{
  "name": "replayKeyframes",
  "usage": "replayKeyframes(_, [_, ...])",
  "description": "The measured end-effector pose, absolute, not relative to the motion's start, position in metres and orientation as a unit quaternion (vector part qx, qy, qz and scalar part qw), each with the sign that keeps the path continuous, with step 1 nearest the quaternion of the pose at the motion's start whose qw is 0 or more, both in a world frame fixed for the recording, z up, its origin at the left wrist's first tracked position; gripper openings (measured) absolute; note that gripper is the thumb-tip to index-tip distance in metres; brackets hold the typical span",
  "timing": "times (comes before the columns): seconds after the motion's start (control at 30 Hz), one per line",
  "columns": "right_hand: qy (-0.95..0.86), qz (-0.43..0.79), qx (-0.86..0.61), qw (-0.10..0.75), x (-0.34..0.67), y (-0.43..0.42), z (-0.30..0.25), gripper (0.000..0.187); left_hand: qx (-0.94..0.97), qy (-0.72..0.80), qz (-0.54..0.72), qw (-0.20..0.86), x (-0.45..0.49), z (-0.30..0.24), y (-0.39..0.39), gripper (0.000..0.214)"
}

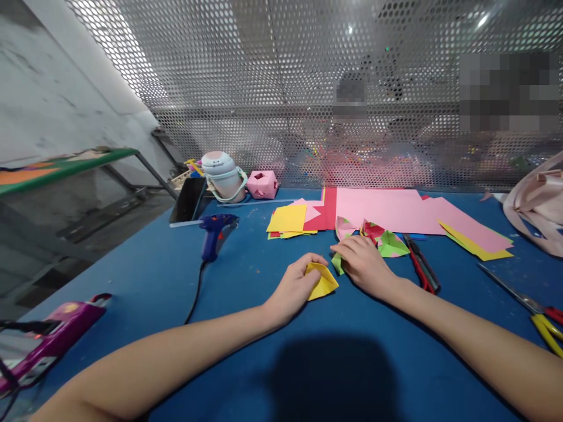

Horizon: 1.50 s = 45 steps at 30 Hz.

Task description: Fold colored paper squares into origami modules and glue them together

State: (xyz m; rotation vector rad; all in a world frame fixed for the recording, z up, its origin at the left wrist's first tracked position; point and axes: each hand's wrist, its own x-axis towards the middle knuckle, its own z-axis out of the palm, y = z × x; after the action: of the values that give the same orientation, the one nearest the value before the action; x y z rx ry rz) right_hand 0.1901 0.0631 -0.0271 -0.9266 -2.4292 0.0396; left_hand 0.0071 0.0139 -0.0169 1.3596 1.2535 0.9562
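Note:
My left hand (pixel 295 288) is closed on a yellow folded paper piece (pixel 324 282), thumb on top, a little above the blue table. Beside it, my right hand (pixel 363 261) bends over a green folded paper piece (pixel 338 264), fingers curled around it; its thumb is mostly hidden. Just behind the right hand stand more folded pieces: a pink one (pixel 345 227), a red one (pixel 373 230) and a green one with pink spots (pixel 393 245).
A blue glue gun (pixel 214 234) lies left, its cord running forward. Yellow paper squares (pixel 288 220) and pink sheets (pixel 378 208) lie behind. Right are a red-handled cutter (pixel 423 266) and scissors (pixel 530 303). A purple power strip (pixel 61 334), phone (pixel 189 199) and pink paper ball (pixel 263 184) are left.

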Motion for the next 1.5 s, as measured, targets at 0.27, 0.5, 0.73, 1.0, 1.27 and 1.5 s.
replayKeyframes(0.27, [-0.828, 0.117, -0.407, 0.368, 0.193, 0.056, -0.019, 0.011, 0.530, 0.494, 0.426, 0.541, 0.009, -0.014, 0.013, 0.009])
replayKeyframes(0.5, [-0.729, 0.254, -0.486, 0.408, 0.184, 0.046, -0.013, 0.009, 0.486, 0.474, 0.466, 0.567, 0.011, -0.011, 0.011, 0.021])
replayKeyframes(0.73, [-0.668, 0.360, -0.499, 0.418, 0.181, 0.044, -0.018, 0.009, 0.465, 0.466, 0.466, 0.591, 0.011, -0.013, 0.012, 0.025])
replayKeyframes(1.0, [-0.594, 0.412, -0.502, 0.474, 0.184, 0.048, -0.010, 0.015, 0.467, 0.466, 0.472, 0.585, 0.012, -0.012, 0.011, 0.022])
replayKeyframes(1.27, [-0.606, 0.477, -0.468, 0.431, 0.175, 0.030, 0.001, 0.017, 0.470, 0.487, 0.502, 0.538, 0.014, -0.014, 0.016, 0.022])
replayKeyframes(1.5, [-0.653, 0.398, -0.518, 0.382, 0.170, 0.030, -0.011, 0.022, 0.477, 0.440, 0.494, 0.579, 0.014, -0.014, 0.012, 0.021])
